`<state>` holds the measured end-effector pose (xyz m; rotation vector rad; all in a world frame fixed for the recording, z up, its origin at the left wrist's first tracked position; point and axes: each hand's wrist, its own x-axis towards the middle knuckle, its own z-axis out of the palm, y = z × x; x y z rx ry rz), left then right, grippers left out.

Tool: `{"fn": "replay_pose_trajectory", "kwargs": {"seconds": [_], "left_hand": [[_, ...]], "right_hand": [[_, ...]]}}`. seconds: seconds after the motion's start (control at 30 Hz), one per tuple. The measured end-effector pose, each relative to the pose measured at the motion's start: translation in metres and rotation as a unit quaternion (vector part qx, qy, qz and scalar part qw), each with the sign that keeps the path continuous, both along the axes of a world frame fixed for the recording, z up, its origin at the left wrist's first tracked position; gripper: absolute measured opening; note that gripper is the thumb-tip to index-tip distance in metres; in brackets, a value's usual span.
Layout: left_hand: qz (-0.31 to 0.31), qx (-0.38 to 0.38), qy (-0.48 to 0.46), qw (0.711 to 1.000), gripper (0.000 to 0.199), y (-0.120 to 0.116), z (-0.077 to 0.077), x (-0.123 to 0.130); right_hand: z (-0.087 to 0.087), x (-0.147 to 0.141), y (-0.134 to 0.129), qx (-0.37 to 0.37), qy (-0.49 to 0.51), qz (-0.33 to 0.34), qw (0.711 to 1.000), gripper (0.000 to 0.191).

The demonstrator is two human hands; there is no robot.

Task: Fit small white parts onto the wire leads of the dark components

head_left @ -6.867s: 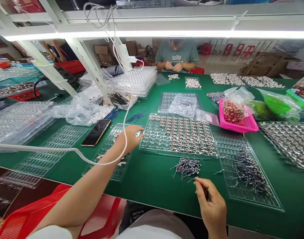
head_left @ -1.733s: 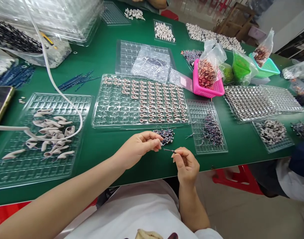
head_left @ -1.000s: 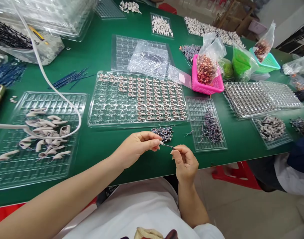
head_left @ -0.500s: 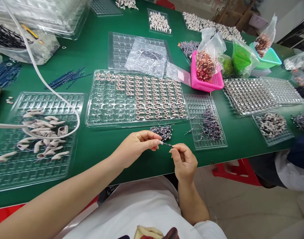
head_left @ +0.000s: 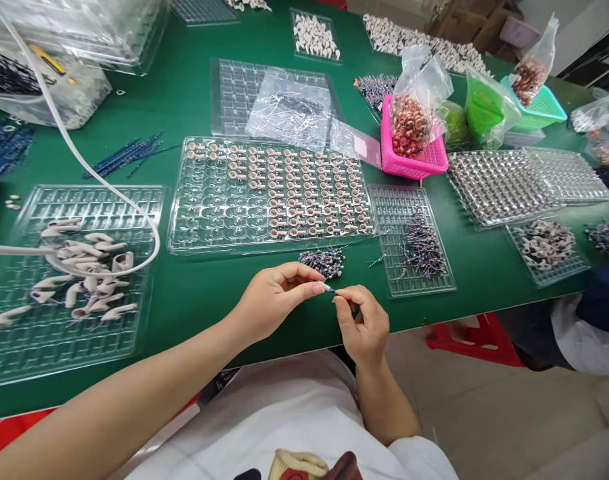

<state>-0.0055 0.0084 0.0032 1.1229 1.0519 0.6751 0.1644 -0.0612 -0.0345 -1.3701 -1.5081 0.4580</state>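
My left hand [head_left: 267,300] pinches the pale end of a thin small wired part [head_left: 329,289] between thumb and forefinger. Its dark end is gripped by the fingertips of my right hand [head_left: 363,323], so the piece spans the short gap between both hands. Fingers cover most of it. Just behind my left fingertips lies a pile of small dark wired parts [head_left: 324,262] on the green table. Beyond that, a clear tray [head_left: 219,213] holds rows of white earphone shells, their round open sides up; its left front pockets hold none.
At left, loose white shells lie on a clear tray [head_left: 14,347], under a curved white tube [head_left: 77,150]. A tray [head_left: 392,283] of dark wired parts sits at right, near a pink basket [head_left: 409,165] with bagged copper-coloured pieces. A person's sleeve [head_left: 584,333] shows far right.
My right hand has come slightly left and up, closer to my left fingertips, so less of the thin part shows between them. The whole view has shifted a little.
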Motion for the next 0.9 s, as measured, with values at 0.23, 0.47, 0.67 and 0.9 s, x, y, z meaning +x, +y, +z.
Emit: {"fn": "replay_pose_trajectory", "kwargs": {"seconds": [0.23, 0.47, 0.67, 0.9], "left_hand": [[-0.016, 0.110, 0.088, 0.990, 0.020, -0.0014, -0.0016, -0.0005], [-0.041, 0.150, 0.101, 0.983, 0.016, -0.0018, -0.0051, -0.0017], [-0.058, 0.146, 0.092, 0.983, 0.014, -0.0026, -0.0052, -0.0011], [-0.062, 0.142, 0.043, 0.987, 0.011, -0.0036, -0.0060, -0.0016]], "right_hand": [[-0.0026, 0.0010, 0.0017, 0.004, -0.025, 0.013, 1.000, 0.010], [-0.0039, 0.0014, 0.0021, 0.012, -0.048, 0.030, 0.998, 0.013], [-0.0043, 0.0010, 0.0019, 0.056, -0.056, 0.014, 0.997, 0.019], [-0.0042, 0.0026, 0.0003, 0.052, -0.035, 0.017, 0.998, 0.020]]}}
